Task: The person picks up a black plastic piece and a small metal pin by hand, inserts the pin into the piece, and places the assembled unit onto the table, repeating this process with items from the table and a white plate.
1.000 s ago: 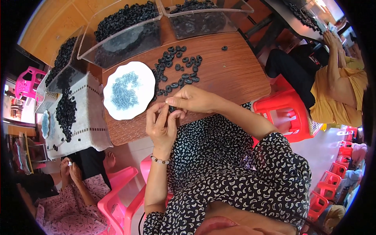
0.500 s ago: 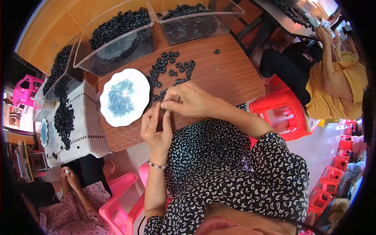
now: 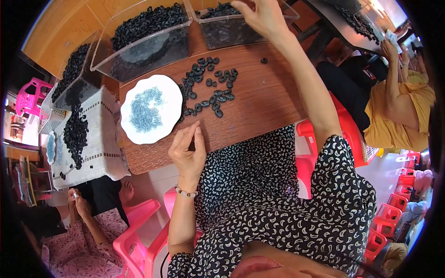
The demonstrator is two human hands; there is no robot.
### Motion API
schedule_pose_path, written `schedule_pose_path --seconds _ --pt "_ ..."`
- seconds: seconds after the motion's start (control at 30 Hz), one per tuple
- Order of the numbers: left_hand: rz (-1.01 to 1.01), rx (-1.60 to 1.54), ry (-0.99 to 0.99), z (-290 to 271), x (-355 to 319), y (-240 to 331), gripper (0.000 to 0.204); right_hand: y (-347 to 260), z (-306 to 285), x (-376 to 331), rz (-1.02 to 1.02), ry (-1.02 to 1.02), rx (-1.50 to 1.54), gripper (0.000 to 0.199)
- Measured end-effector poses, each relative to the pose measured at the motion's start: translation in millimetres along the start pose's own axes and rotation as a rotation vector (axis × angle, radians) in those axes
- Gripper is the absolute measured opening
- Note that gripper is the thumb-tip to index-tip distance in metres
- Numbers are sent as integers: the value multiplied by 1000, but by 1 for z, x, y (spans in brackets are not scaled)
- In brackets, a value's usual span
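Observation:
My left hand (image 3: 187,150) is raised just off the near edge of the wooden table (image 3: 259,92). Its thumb and fingertips come together in a pinch; whatever may be between them is too small to make out. At the top edge of the picture, my right hand (image 3: 262,17) reaches over the right clear plastic bin (image 3: 232,37), fingers apart and partly cut off. That bin holds small black ring-like parts. Similar black parts (image 3: 218,96) lie scattered across the middle of the table. Left of them, a white scalloped plate (image 3: 174,99) carries a spread of tiny grey-blue bits.
A larger clear bin (image 3: 153,65) full of black parts stands behind the plate. On the left, a cloth-covered table (image 3: 104,157) bears a black heap. One person sits at lower left, another in yellow (image 3: 394,111) at right. Red stools (image 3: 303,134) stand nearby.
My right hand has left my left hand and swung up and away to the right bin. The left hand stays near the table edge, still pinched. The view has shifted slightly.

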State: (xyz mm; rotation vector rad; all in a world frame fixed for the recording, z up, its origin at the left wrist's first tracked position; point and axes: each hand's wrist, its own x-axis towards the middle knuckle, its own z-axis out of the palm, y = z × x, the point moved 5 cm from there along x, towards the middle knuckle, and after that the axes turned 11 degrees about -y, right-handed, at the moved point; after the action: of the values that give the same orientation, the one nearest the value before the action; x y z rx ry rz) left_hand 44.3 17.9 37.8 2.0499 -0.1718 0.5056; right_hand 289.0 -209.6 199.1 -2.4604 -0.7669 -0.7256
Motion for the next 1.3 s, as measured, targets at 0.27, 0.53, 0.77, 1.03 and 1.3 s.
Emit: schedule_pose_path --seconds 0.27,0.53,0.77,1.03,1.3 --pt "13 19 -9 1 0 -5 17 -62 83 -104 -185 -412 353 14" --pt "-6 -1 -32 1 0 -3 17 -85 91 -140 -201 -527 306 23" --pt "20 14 -34 3 0 -5 17 -99 111 -144 -261 -512 226 29" --pt "2 -25 -6 0 0 -4 17 -98 104 -143 -160 -433 375 18" --pt "3 -45 31 -5 1 -2 20 -106 93 -157 22 -613 794 19"
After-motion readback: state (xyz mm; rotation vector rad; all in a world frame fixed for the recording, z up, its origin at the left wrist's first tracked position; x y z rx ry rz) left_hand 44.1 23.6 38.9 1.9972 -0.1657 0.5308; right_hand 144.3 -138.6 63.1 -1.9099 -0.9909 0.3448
